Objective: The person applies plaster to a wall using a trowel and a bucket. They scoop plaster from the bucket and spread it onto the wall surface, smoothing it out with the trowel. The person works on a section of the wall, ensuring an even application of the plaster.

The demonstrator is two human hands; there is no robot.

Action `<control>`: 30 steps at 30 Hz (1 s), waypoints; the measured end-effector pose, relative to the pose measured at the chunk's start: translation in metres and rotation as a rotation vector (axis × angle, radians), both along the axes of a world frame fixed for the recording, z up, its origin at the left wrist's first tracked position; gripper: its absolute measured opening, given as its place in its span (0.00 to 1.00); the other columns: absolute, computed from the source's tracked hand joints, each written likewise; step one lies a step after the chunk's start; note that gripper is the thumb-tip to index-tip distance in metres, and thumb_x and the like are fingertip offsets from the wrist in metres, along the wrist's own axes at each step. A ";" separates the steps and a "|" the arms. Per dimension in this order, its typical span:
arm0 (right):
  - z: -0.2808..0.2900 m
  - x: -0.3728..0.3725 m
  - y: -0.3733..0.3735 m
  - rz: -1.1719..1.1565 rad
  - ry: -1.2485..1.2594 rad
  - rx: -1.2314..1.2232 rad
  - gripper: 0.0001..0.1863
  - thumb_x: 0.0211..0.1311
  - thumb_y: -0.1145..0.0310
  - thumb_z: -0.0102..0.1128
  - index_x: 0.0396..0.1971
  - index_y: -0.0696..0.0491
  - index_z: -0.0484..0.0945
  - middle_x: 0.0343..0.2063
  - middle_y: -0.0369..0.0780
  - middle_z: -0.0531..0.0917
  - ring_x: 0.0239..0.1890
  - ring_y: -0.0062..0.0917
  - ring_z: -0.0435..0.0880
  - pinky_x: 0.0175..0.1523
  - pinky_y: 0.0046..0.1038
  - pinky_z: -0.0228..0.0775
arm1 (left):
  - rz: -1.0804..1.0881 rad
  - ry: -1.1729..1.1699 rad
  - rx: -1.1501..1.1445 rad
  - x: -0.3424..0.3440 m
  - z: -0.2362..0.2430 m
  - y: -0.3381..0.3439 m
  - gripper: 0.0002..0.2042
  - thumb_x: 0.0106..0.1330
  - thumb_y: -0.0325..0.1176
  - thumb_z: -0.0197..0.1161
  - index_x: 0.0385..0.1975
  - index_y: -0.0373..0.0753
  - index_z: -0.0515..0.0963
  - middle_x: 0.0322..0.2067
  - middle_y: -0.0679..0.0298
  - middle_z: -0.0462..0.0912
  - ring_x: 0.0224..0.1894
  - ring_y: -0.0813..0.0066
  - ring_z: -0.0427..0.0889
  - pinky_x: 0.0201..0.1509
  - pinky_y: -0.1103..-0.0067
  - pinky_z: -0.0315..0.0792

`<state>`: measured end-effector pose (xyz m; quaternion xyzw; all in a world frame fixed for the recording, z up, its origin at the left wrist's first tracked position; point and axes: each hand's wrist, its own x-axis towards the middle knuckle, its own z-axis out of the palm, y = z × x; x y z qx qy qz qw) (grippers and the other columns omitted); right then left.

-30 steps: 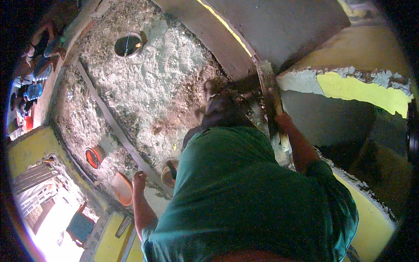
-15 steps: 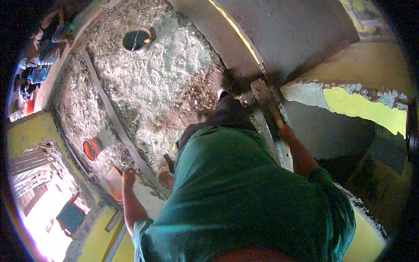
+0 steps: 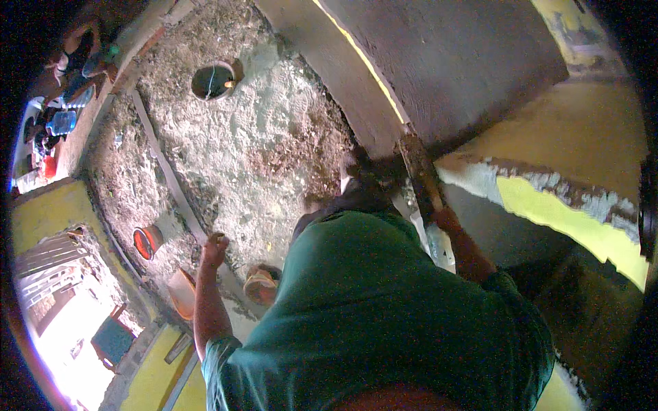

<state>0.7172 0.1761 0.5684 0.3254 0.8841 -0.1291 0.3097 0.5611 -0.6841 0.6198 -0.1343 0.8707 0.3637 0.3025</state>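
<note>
My right hand [image 3: 444,220] is closed round the near end of a long, narrow, mortar-stained plastering float [image 3: 419,168]. The float lies along the edge of the dark, smooth plastered surface [image 3: 473,61], its far tip at the end of a yellow strip [image 3: 367,58]. Out to the left, my left hand [image 3: 215,251] hangs above the rough floor with its fingers curled in, and nothing shows in them. Nearest to it are an orange-rimmed pan [image 3: 182,293] and a round bucket [image 3: 261,293] beside my shirt.
A dark bucket [image 3: 213,81] stands on the rubble-strewn floor [image 3: 274,123] ahead, and an orange-lined bucket [image 3: 146,243] at left. A long flat bar [image 3: 164,164] crosses the floor. On the right a broken wall edge [image 3: 569,212] shows yellow paint. A bright opening [image 3: 68,329] lies at lower left.
My left hand has risen forward and slightly right, away from the orange-rimmed pan. My right hand has drawn back a little with the float, which now lies more lengthwise along the edge.
</note>
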 end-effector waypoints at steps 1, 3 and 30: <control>-0.007 -0.003 0.008 -0.008 -0.017 -0.039 0.20 0.55 0.58 0.57 0.43 0.56 0.75 0.35 0.53 0.81 0.37 0.47 0.80 0.43 0.42 0.73 | -0.080 -0.108 -0.114 0.004 0.001 0.016 0.20 0.58 0.43 0.63 0.46 0.37 0.76 0.39 0.53 0.81 0.41 0.62 0.81 0.45 0.71 0.73; -0.019 -0.016 0.002 -0.011 -0.043 -0.159 0.19 0.57 0.58 0.55 0.43 0.55 0.76 0.33 0.52 0.80 0.35 0.46 0.80 0.41 0.42 0.73 | -0.204 -0.213 -0.292 0.022 0.011 0.012 0.21 0.57 0.44 0.63 0.46 0.37 0.77 0.41 0.51 0.81 0.45 0.60 0.80 0.48 0.69 0.72; -0.003 -0.254 0.075 1.177 -0.379 0.024 0.28 0.42 0.56 0.66 0.45 0.55 0.76 0.37 0.48 0.83 0.39 0.42 0.82 0.45 0.39 0.73 | 0.395 -0.256 -0.030 0.276 -0.064 0.124 0.18 0.56 0.47 0.64 0.39 0.40 0.79 0.33 0.47 0.81 0.39 0.52 0.81 0.46 0.65 0.74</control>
